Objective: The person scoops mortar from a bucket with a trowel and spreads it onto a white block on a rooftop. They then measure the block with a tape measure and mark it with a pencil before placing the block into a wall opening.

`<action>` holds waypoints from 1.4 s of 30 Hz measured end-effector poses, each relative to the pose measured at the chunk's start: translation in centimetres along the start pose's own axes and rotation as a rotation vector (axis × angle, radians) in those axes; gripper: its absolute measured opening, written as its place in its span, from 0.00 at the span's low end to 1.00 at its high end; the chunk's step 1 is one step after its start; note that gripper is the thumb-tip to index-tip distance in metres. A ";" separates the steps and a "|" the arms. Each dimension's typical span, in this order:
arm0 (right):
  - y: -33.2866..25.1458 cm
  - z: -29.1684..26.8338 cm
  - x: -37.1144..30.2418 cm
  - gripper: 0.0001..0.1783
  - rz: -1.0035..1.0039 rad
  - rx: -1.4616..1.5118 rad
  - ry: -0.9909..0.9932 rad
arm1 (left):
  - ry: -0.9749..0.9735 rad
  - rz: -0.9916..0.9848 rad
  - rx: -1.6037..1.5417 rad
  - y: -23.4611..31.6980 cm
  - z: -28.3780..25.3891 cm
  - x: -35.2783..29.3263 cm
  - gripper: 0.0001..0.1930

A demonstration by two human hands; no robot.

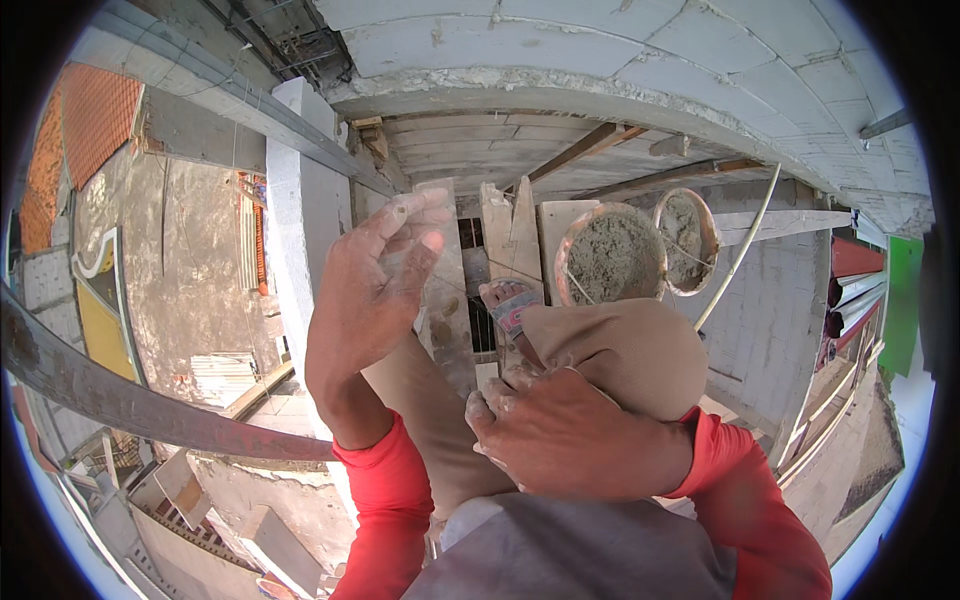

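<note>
My left hand (370, 280) is raised above a narrow dusty board (445, 290), its fingers stretched out and slightly bent, with nothing visible in them. Grey dust coats its fingertips. Lower down, my right hand (570, 430) rests against my bent leg in tan trousers (630, 350); its fingers are loosely curved and apart, and I see no object there. Just beyond that knee stand two buckets of grey mortar, a larger one (612, 250) and a smaller one (687, 228). My foot in a strapped sandal (510, 304) is on the planks.
Light block walling (640, 40) rises ahead. A pale upright post (300, 180) and a curved metal bar (150, 400) lie to the left, above a drop to lower ground. Wooden planks (512, 235) have gaps between them. A thin pole (740, 245) leans beside the buckets.
</note>
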State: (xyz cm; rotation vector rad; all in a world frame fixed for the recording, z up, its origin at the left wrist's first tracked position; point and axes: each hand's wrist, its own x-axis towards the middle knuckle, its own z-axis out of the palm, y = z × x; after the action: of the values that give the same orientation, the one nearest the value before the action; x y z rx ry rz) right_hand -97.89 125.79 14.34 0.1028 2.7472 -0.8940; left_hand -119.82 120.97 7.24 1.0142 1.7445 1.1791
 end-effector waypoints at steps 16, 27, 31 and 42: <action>0.9 0.1 1.4 0.12 0.025 -0.088 0.093 | -0.152 -0.381 0.297 -15.9 4.4 6.2 0.23; 1.3 -2.6 3.7 0.23 0.370 0.175 -0.137 | -0.224 -0.800 -0.158 -16.1 7.7 -2.3 0.18; 1.3 -2.1 3.3 0.21 0.493 0.221 -0.073 | -0.213 -0.819 -0.186 -16.3 9.7 -9.0 0.17; 2.2 4.6 2.1 0.12 0.624 0.306 0.018 | -0.003 -1.061 0.136 0.5 9.3 -21.6 0.17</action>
State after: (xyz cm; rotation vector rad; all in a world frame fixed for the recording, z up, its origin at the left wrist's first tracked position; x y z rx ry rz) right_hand -98.61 124.86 8.95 0.9594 2.3255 -1.0953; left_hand -103.15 104.47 8.89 0.0531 1.9499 0.3706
